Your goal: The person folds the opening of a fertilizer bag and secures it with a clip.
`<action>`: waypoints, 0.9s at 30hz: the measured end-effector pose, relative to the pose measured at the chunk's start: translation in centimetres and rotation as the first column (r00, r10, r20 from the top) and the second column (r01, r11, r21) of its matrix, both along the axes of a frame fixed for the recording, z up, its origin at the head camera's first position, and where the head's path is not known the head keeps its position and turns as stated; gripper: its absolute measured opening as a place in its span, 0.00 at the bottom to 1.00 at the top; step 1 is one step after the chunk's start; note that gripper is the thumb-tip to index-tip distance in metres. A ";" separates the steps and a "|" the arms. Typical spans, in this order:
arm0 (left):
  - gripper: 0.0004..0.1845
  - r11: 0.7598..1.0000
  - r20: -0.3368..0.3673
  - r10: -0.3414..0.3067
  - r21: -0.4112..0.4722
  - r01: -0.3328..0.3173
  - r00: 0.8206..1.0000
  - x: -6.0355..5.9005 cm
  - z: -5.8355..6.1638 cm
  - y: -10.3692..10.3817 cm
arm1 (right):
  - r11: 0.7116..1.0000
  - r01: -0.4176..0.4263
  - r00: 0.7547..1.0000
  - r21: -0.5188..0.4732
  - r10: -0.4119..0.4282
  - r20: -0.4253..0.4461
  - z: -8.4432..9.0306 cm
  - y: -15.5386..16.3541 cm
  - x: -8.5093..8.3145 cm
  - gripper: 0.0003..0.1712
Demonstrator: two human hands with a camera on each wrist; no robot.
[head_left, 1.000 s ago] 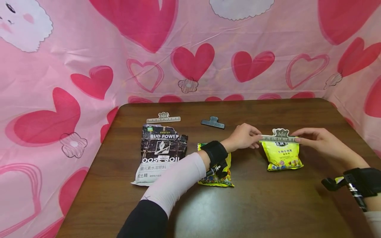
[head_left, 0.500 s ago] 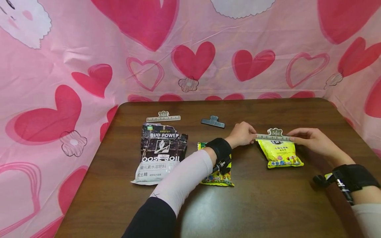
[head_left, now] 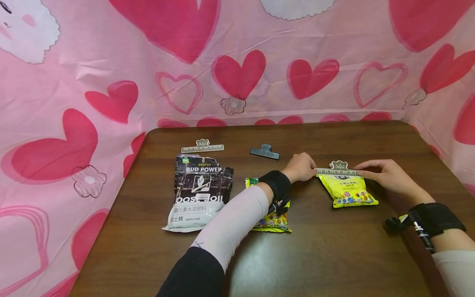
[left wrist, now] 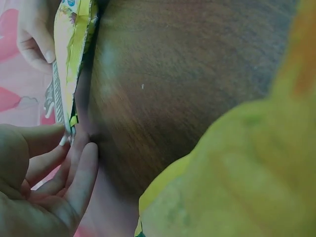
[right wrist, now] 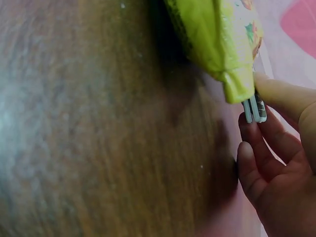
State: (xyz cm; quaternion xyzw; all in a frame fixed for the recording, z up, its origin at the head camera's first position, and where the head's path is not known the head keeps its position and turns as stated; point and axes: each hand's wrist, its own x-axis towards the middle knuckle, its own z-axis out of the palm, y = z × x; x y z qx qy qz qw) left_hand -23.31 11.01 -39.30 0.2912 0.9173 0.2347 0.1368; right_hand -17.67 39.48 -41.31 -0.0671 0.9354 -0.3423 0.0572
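A white sealing clip (head_left: 339, 170) with a piano-key pattern spans the top edge of a small yellow fertilizer bag (head_left: 348, 194) at the table's right side. My left hand (head_left: 300, 167) pinches the clip's left end between thumb and fingers. At its other end, my right hand (head_left: 387, 176) holds it the same way. The right wrist view shows the thumb and fingertips on the clip end (right wrist: 254, 109), which sticks out past the yellow bag (right wrist: 217, 44). In the left wrist view, the clip (left wrist: 58, 94) runs along the bag's edge.
A second yellow bag (head_left: 272, 222) lies under my left forearm. Further left is a larger black-and-white soil bag (head_left: 200, 194) with a torn top. Behind it rests another white clip (head_left: 202, 147), and a dark blue clip (head_left: 264, 152) lies at the back middle of the wooden table (head_left: 315, 255).
Both hands have shifted a little left with the clip. The bag's top has gone left with it, while its lower right corner has stayed nearly in place, so the bag now leans.
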 end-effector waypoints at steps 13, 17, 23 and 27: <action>0.24 0.992 0.053 -0.092 -0.082 0.096 0.994 -0.3 1.2 -0.2 | 0.989 -0.017 1.000 0.145 0.020 -0.020 0.1 -0.4 -0.5 0.17; 0.11 0.998 0.046 -0.058 0.013 0.057 0.997 -0.3 2.0 -1.4 | 0.982 -0.026 1.000 0.187 0.027 -0.001 0.4 -0.5 -0.6 0.18; 0.14 0.988 0.060 -0.062 0.148 0.052 0.996 -0.8 3.3 -4.7 | 0.974 -0.033 0.999 0.225 0.035 -0.003 1.0 -0.7 -0.6 0.17; 0.14 0.979 0.076 -0.059 0.201 0.042 0.995 -1.0 4.4 -7.9 | 0.980 -0.026 1.000 0.197 0.027 -0.001 2.0 -1.1 -0.6 0.18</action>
